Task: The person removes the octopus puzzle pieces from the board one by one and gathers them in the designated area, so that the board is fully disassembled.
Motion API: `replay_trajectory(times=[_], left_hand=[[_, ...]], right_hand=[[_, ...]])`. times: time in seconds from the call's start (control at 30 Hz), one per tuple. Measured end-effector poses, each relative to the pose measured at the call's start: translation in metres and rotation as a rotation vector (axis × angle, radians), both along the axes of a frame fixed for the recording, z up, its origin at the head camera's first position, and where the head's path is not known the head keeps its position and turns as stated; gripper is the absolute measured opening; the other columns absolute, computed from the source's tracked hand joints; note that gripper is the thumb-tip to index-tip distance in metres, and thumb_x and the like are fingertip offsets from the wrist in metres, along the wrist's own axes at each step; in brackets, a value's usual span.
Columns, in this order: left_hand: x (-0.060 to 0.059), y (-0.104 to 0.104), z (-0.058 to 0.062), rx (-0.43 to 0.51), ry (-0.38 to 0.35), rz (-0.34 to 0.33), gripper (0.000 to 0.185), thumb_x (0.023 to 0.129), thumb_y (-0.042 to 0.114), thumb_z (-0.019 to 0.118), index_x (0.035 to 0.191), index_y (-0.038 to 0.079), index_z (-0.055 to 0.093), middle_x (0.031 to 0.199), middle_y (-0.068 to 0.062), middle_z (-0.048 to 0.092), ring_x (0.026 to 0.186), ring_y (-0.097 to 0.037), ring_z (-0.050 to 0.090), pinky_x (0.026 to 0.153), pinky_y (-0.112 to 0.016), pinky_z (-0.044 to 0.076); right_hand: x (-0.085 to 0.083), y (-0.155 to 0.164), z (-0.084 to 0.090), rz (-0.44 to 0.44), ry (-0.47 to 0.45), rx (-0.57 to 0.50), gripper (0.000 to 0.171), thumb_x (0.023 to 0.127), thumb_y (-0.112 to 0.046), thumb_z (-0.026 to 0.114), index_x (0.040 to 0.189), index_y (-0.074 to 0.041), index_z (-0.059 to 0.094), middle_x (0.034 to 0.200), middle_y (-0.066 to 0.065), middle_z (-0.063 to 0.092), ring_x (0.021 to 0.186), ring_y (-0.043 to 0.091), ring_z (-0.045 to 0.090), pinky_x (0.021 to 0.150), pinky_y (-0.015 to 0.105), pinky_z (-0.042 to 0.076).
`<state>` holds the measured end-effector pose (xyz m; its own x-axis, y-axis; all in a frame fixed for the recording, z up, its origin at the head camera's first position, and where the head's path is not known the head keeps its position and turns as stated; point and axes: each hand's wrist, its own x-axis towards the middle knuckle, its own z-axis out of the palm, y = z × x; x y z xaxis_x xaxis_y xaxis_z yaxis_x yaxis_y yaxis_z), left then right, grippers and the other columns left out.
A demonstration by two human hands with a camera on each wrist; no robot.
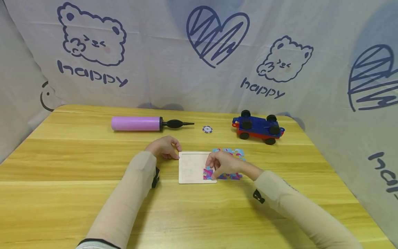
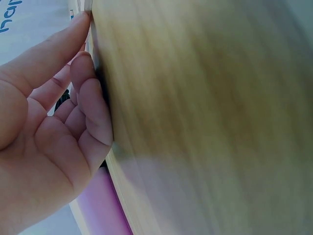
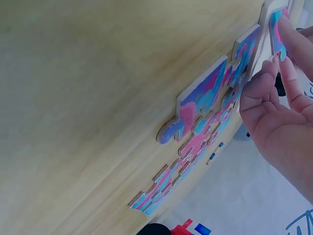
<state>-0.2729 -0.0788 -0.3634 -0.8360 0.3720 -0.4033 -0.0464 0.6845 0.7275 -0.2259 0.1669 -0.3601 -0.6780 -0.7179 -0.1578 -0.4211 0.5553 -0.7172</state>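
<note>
A shallow pale wooden puzzle tray (image 1: pixel 192 167) lies on the table in the head view. My left hand (image 1: pixel 165 147) holds its upper left corner with thumb and fingertips; in the left wrist view the thumb (image 2: pixel 54 51) reaches the tray edge while the other fingers curl by the tabletop. My right hand (image 1: pixel 225 163) pinches a pink, purple and blue puzzle piece (image 1: pixel 207 174) at the tray's lower right corner. More puzzle pieces (image 3: pixel 195 110) lie just right of the tray, partly hidden under the right hand in the head view.
Behind the tray lie a purple hand pump (image 1: pixel 136 123) with a black nozzle, a round blue-and-white chip (image 1: pixel 207 129) and a blue-and-red toy vehicle (image 1: pixel 258 126) with black wheels. A printed white cloth (image 1: pixel 155 69) hangs past the table's far edge.
</note>
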Motion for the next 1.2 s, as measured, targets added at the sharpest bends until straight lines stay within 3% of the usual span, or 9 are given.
replay_trajectory(times=[0.47,0.8,1.2], left_hand=[[0.001,0.001,0.0,-0.009,0.006,0.002,0.018,0.075,0.001,0.07,0.089,0.003,0.058,0.065,-0.003,0.047,0.055,-0.011,0.046,0.051,-0.021,0.041],[0.001,0.001,0.001,-0.008,0.009,0.001,0.019,0.075,0.002,0.07,0.089,0.003,0.058,0.064,-0.002,0.047,0.055,-0.011,0.046,0.052,-0.022,0.041],[0.0,-0.001,0.001,-0.002,0.008,-0.011,0.019,0.075,0.002,0.07,0.09,0.003,0.058,0.068,-0.003,0.048,0.056,-0.011,0.046,0.052,-0.022,0.041]], right_hand=[[-0.001,0.006,-0.004,0.035,-0.066,-0.073,0.013,0.083,0.004,0.058,0.096,0.004,0.054,0.079,0.003,0.055,0.067,0.012,0.052,0.062,0.025,0.045],[-0.001,0.006,-0.006,0.065,-0.078,-0.129,0.012,0.084,0.006,0.054,0.096,0.008,0.058,0.076,0.006,0.058,0.062,0.018,0.054,0.055,0.024,0.043],[0.001,0.012,0.0,-0.051,-0.119,-0.105,0.015,0.088,0.004,0.051,0.1,0.009,0.058,0.077,0.006,0.058,0.063,0.017,0.056,0.06,0.031,0.05]])
